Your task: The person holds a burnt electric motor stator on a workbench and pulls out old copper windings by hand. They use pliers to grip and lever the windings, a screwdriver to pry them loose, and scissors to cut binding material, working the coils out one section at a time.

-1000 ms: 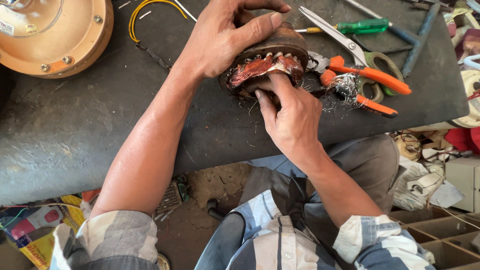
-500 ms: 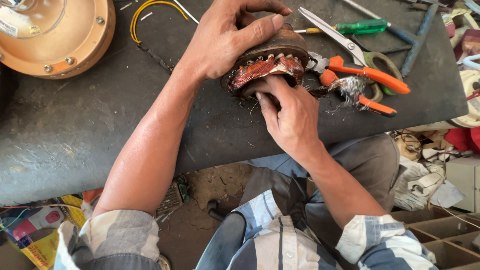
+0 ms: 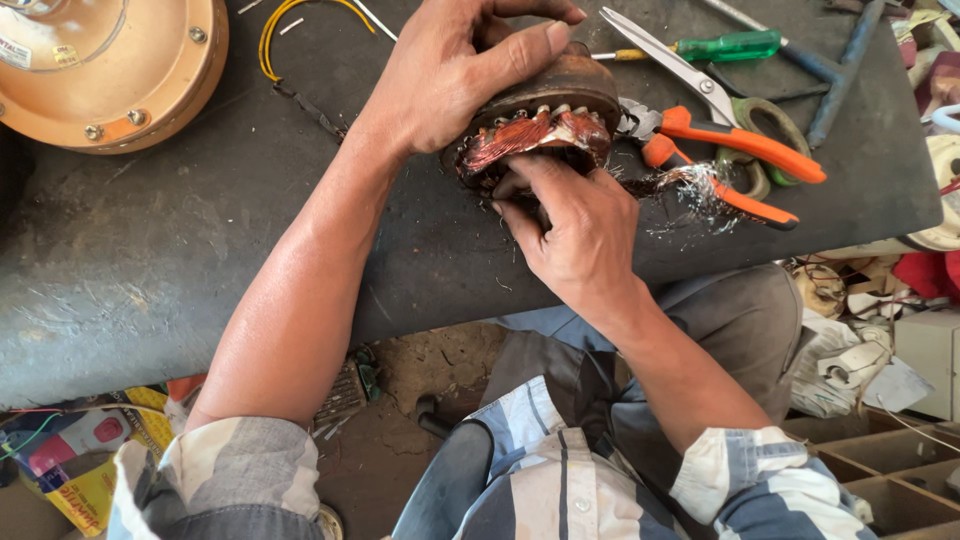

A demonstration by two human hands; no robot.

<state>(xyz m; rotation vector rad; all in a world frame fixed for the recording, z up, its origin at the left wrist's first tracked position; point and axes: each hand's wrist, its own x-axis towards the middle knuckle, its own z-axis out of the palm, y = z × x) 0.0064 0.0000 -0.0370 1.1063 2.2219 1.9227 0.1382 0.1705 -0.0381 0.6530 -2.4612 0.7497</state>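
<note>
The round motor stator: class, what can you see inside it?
Inside the round motor stator, reddish copper windings show. The right hand has its fingers on them; the left hand covers the top.

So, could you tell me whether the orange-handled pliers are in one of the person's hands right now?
No, the orange-handled pliers lie on the dark workbench, while both hands grip the round copper-wound motor stator.

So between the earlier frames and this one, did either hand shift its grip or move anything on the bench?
Hardly anything. The left hand keeps its grip over the top of the motor stator, tilted on the dark bench. The right hand stays at the copper windings from below, its fingers only slightly shifted. The orange pliers, scissors, green screwdriver and orange fan housing lie where they were.
</note>
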